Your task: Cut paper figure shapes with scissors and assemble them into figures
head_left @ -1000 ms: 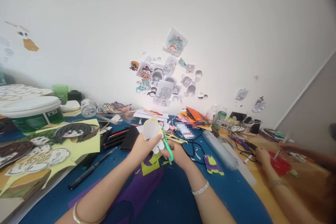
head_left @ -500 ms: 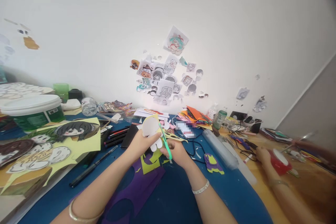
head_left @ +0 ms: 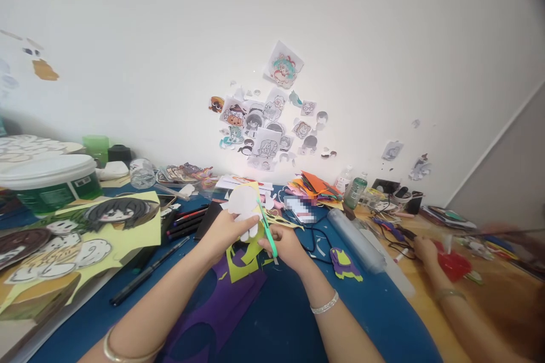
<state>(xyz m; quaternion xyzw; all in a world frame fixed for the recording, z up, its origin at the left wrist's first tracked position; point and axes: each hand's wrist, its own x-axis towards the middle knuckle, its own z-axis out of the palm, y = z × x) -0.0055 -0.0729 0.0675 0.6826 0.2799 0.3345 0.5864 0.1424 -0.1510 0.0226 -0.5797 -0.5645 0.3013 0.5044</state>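
Observation:
My left hand (head_left: 225, 232) is closed on a white paper cutout (head_left: 243, 202) with a rounded head and small feet, backed by yellow paper (head_left: 254, 186). Green-handled scissors (head_left: 269, 236) are gripped in my right hand (head_left: 284, 243). They point away from me along the right edge of the cutout, and I cannot make out whether the blades are apart. Below my hands lie yellow-green paper scraps (head_left: 242, 269) and purple paper (head_left: 225, 306) with rounded pieces cut out of it.
Markers (head_left: 183, 224) lie left of my hands, beside drawn characters on yellow paper (head_left: 140, 227). Rightward are a purple-and-yellow cutout (head_left: 344, 265), a clear plastic roll (head_left: 357, 241) and a co-worker's hand (head_left: 427, 249) at a red object (head_left: 455, 262). A lidded tub (head_left: 51, 181) stands at the left.
The white cutout and yellow paper have turned slightly in my left hand, showing the head more fully. My right hand keeps the scissors nearly in place. The co-worker's red object has tilted.

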